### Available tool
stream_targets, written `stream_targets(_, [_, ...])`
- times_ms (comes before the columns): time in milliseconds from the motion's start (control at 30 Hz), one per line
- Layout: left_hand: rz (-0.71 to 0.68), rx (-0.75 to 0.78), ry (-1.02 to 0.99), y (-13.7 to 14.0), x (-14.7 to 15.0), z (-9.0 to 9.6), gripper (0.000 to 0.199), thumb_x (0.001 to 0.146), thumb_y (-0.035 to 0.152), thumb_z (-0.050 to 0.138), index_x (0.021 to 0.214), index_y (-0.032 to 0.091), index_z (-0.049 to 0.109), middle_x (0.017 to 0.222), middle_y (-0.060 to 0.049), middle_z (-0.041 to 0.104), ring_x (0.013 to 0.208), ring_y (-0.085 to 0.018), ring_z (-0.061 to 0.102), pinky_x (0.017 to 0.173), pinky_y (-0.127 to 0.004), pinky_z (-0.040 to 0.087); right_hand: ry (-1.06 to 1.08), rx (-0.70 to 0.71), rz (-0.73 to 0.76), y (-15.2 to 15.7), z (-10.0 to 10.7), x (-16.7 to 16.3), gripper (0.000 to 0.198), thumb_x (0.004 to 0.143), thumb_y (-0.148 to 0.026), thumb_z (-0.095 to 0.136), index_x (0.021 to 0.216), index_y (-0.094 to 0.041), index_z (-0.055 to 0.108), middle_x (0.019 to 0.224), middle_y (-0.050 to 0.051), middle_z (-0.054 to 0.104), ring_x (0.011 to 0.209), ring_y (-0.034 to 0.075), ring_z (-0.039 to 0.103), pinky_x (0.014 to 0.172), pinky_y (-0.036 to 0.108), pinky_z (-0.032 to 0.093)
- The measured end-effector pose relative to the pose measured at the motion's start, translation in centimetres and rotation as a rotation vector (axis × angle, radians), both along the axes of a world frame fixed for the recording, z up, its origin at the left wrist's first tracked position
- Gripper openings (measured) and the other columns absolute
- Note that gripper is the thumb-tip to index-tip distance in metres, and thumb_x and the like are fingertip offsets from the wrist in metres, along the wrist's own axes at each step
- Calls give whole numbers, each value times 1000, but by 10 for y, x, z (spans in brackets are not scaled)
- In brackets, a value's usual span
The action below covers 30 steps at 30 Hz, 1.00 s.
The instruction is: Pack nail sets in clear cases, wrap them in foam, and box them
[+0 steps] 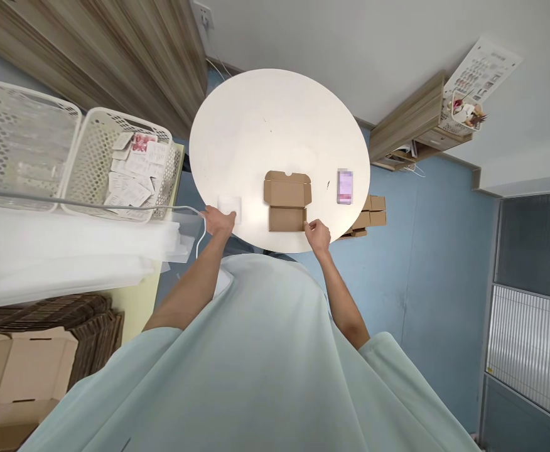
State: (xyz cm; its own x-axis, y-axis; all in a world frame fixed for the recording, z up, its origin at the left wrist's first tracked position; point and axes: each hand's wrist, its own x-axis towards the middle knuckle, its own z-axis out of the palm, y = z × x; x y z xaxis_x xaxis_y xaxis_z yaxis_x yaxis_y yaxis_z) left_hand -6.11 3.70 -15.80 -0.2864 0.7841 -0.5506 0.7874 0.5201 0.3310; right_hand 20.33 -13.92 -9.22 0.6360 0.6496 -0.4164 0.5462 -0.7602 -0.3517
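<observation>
An open brown cardboard box (287, 218) lies near the front edge of the round white table, its flapped lid folded back away from me. My right hand (318, 236) is closed at the box's front right corner, thumb and fingers against the side wall. To the left of the box is a thin white, partly see-through square sheet (230, 206). My left hand (219, 220) has its thumb on the lower part of that sheet; the other fingers are partly hidden. A purple and pink packet (345, 187) lies at the table's right side, blurred in the picture.
White perforated baskets stand at left, one with paper slips and cards (136, 166), one with clear plastic items (34, 147). White sheeting (68, 245) and flattened cartons (91, 339) are below them. A grey cable (162, 206) crosses near my left hand. Small boxes (372, 210) sit beyond the table's right edge.
</observation>
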Motion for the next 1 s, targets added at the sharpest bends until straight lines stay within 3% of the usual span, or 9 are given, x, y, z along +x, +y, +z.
stream_targets(133, [-20,20,-24,1,-2,7,76,83,35,86,144,9,51,146,-31,62,135,-50,65,110,-63,55,13,28,17,-2,4,-6,25,108,-43,61,94,-23,67,104,8,81,95,25,75,80,33,52])
stream_targets(267, [-67,65,-117,-2,-1,24,40,86,36,82,117,17,65,122,-20,76,126,-43,71,110,-57,55,85,111,38,0,8,-10,23,107,-42,62,92,-24,67,103,6,82,98,25,76,85,34,55])
stream_targets(333, [-85,102,-206,-8,4,36,32,86,40,82,104,20,66,115,-14,79,118,-37,74,108,-52,56,169,176,45,3,10,-12,21,105,-41,63,92,-25,67,102,5,81,95,23,76,86,34,57])
stream_targets(500, [-49,52,-565,-34,29,70,33,82,43,86,95,22,64,97,-5,79,76,-21,75,81,-36,60,539,304,-40,14,13,-18,33,96,-55,74,110,-26,68,124,4,79,58,10,67,65,29,60])
stream_targets(633, [-45,-17,-745,-48,55,85,34,80,37,89,93,21,62,94,-5,79,61,-15,67,63,-30,53,690,391,-67,24,9,-18,46,88,-62,80,112,-27,63,126,3,77,53,7,61,52,25,54])
stream_targets(733, [-55,-35,-779,-48,75,85,33,81,32,89,96,21,62,94,-4,79,57,-13,66,59,-29,50,648,436,-65,34,2,-10,45,89,-63,77,110,-27,61,117,3,79,57,10,63,58,28,57])
stream_targets(867, [-72,-47,-751,-37,99,75,33,83,31,87,100,23,60,90,-3,79,62,-16,69,59,-28,50,472,476,-9,51,-4,11,37,92,-55,74,111,-26,63,111,5,79,78,18,69,84,35,60])
stream_targets(1000, [-146,-48,-672,-29,114,61,26,89,32,82,102,23,62,85,-3,78,66,-19,73,64,-30,53,372,386,88,63,-8,27,29,95,-46,71,114,-27,61,104,2,78,89,22,70,90,38,57])
